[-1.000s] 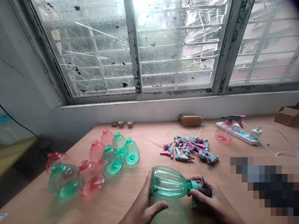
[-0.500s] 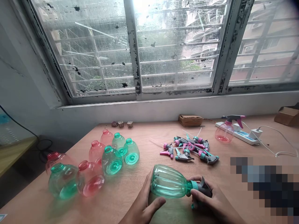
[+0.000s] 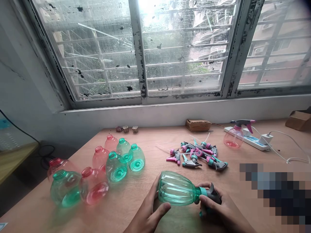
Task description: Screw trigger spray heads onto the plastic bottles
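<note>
A clear green spray bottle (image 3: 177, 189) lies on its side in the air just above the table, its base to the left. My left hand (image 3: 153, 205) cups the base, the thumb below it and the other fingers behind. At the neck, my right hand (image 3: 216, 202) is closed around the grey and teal spray head (image 3: 211, 194), thumb near the teal collar. The collar sits against the bottle's mouth; how tight it is I cannot tell. Beyond my hands lies a pile of loose pink, teal and grey spray heads (image 3: 194, 155) with thin tubes.
Several open green bottles (image 3: 118, 170) and red bottles (image 3: 93, 187) stand on the left. A pink bottle with its sprayer (image 3: 234, 137) stands at the back right beside a power strip (image 3: 255, 142) with cables. Cardboard boxes (image 3: 198, 125) and small cubes (image 3: 125, 129) line the back.
The bottle has shifted very slightly to the right in my hands. Both hands keep their hold, and everything else stays in place.
</note>
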### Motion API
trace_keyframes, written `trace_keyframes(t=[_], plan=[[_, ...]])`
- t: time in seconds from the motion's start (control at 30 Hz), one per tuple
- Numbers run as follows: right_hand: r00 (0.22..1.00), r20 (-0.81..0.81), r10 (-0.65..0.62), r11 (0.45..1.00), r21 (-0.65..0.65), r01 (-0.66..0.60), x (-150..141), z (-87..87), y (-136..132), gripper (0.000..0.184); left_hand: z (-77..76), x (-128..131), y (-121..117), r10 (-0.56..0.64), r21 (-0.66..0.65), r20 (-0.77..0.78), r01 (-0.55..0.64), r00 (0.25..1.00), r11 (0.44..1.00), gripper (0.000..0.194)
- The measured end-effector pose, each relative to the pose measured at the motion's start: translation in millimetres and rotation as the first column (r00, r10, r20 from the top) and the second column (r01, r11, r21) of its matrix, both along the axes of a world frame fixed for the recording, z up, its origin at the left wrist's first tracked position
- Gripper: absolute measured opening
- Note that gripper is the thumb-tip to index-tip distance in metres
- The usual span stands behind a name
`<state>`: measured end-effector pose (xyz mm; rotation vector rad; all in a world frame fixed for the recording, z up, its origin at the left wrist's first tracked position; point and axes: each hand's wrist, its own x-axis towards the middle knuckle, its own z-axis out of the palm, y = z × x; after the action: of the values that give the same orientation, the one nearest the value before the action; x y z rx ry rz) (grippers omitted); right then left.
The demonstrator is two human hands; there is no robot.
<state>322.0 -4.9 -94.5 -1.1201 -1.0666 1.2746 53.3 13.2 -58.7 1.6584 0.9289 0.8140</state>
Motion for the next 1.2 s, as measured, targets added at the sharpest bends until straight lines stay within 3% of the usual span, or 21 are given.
trace_keyframes(t=[0.17, 0.4, 0.6, 0.8, 0.97, 1.03, 1.2], plan=[[0.999, -0.033, 0.022, 1.000, -0.009, -0.022, 0, 0.7, -1, 0.049, 10.4, 4, -1, -0.024, -0.071, 0.102, 0.031, 0.995, 0.997, 0.074], [0.999, -0.048, -0.001, 1.000, -0.021, 0.000, 0, 3.0, -1, 0.052, 2.0, 2, 1, -0.054, -0.017, 0.087, 0.056, 0.995, 0.998, 0.073], [0.999, -0.034, 0.008, 1.000, -0.008, -0.008, 1, 3.3, -1, 0.051, 3.7, 3, 0, -0.031, -0.026, 0.075, 0.033, 0.997, 0.999, 0.070], [1.000, -0.029, 0.008, 1.000, -0.014, -0.009, 2, 1.2, 0, 0.053, -9.5, 1, 9, 0.000, 0.181, -0.028, 0.005, 1.000, 0.984, 0.059], [0.999, -0.046, 0.000, 1.000, -0.015, -0.001, 1, 1.6, 1, 0.053, -14.8, -2, 10, -0.032, 0.140, -0.004, 0.032, 0.999, 0.990, 0.057], [0.999, -0.049, -0.010, 1.000, -0.014, 0.009, 1, 2.2, 1, 0.053, -14.7, -1, 7, 0.019, 0.196, -0.048, -0.009, 0.999, 0.981, 0.056], [0.974, -0.222, 0.046, 0.997, -0.043, -0.057, 3, 1.2, 0, 0.052, -15.3, 6, -5, 0.111, 0.486, -0.013, -0.091, 0.994, 0.869, 0.046]])
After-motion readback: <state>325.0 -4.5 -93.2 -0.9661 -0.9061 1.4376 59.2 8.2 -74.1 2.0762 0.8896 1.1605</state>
